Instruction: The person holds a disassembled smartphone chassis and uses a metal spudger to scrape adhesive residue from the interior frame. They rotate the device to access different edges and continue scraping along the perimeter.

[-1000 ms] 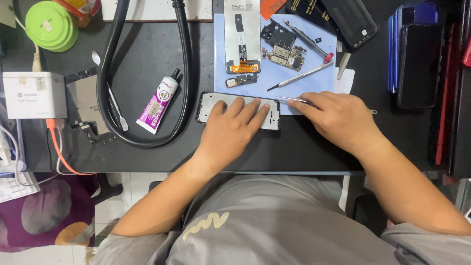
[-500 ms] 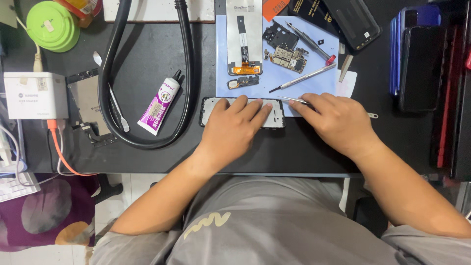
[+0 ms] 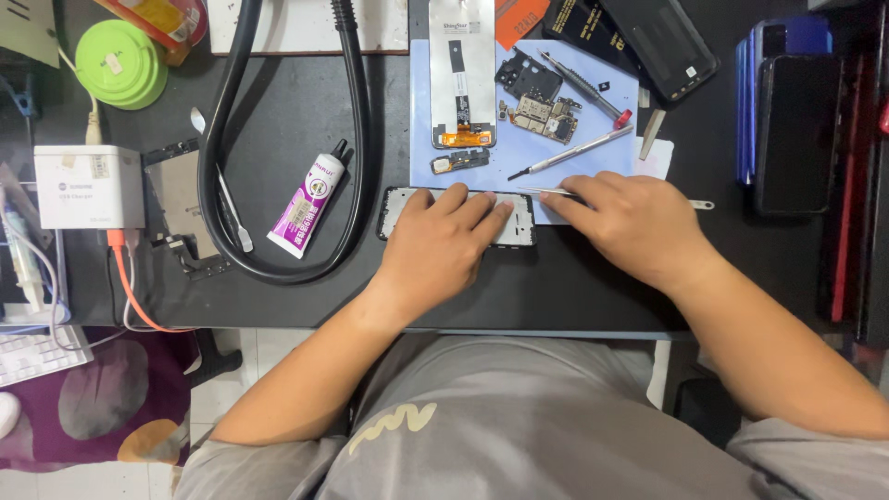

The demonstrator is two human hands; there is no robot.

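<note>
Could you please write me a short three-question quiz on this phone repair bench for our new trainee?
1. True or false: the left hand lies flat on the phone frame.
2. What does the right hand hold? A) tweezers B) glue tube C) black hose
3. Which colour is the round case at the bench's far left corner?

Key: 1 true. 2 A, the tweezers. 3 green, the round case.

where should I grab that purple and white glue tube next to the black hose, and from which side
Probably grip the glue tube across its flat purple and white body, coming from above. It lies flat and tilted, black nozzle toward the top, inside the black hose loop, so the middle looks freest. Avoid the narrow nozzle.
</note>
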